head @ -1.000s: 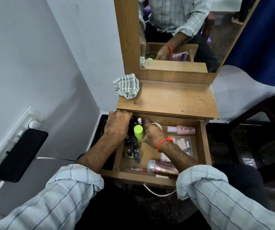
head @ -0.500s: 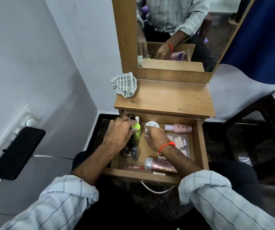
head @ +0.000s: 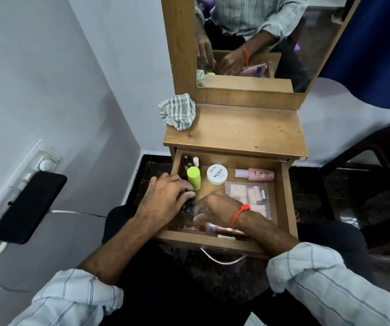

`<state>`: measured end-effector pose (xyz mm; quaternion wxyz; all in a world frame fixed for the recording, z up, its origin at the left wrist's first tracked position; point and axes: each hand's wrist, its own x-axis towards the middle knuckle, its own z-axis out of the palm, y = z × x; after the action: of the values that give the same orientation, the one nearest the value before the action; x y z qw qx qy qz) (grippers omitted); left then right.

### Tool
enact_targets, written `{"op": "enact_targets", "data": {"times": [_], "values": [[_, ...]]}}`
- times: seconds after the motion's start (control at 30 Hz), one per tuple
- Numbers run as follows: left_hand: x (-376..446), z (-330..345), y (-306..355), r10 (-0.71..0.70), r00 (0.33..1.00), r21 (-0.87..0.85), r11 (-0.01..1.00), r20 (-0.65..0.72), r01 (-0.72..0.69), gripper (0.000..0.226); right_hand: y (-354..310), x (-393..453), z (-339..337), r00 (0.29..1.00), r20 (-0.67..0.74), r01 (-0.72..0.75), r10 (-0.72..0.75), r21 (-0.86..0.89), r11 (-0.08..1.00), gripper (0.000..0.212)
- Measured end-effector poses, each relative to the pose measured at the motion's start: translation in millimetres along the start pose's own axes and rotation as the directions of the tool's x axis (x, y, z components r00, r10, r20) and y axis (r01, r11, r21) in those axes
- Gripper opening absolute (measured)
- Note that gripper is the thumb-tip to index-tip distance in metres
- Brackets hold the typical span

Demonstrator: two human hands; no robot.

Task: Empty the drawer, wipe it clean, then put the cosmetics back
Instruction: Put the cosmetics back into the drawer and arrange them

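The wooden drawer (head: 286,196) is pulled open and holds cosmetics. My left hand (head: 165,196) curls over a cluster of small dark bottles (head: 188,210) at the drawer's left side. My right hand (head: 217,208) reaches in from the right, and its fingertips touch the same cluster. Behind them stand a lime-green bottle (head: 193,177), a white nail-polish jar (head: 217,174) and a pink bottle (head: 257,174) lying flat. A clear pouch (head: 248,192) of small tubes lies at the right. My right wrist partly hides a pink tube (head: 222,229) along the front wall.
A striped cloth (head: 177,111) lies bunched on the back left of the dresser top (head: 236,128), below the mirror (head: 260,43). A black phone (head: 28,205) hangs charging on the left wall. A dark chair (head: 365,172) stands at the right.
Both hands have drawn back from the rear of the drawer toward its front left. The white jar and the green bottle are now uncovered.
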<state>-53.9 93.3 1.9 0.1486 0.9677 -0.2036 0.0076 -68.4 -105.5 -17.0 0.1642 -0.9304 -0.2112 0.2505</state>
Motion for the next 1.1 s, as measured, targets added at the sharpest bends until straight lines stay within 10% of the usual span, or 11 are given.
{"op": "enact_targets", "data": {"times": [0.3,0.6,0.93,1.1], "values": [[-13.9,10.3,1.9,-0.065,0.994,-0.121,0.991,-0.089,0.054,0.024,24.8,0.3,-17.6,0.985,-0.162,-0.024,0.053,0.177,0.984,0.017],[-18.2,19.6,3.3,-0.036,0.989,-0.113,0.993,-0.141,0.020,0.022,84.0,-24.3,-8.0,0.997,-0.066,-0.053,0.031,-0.349,0.936,0.054],[-21.1,21.6,4.5,-0.025,0.991,-0.108,0.994,-0.133,0.010,0.023,101.3,-38.2,-14.0,0.998,-0.008,-0.054,0.054,-0.354,0.934,0.065],[-22.6,21.8,4.3,-0.023,0.992,-0.098,0.995,-0.124,0.011,0.023,107.8,-19.7,-25.0,0.921,-0.364,-0.254,0.137,-0.295,0.921,0.053]]}}
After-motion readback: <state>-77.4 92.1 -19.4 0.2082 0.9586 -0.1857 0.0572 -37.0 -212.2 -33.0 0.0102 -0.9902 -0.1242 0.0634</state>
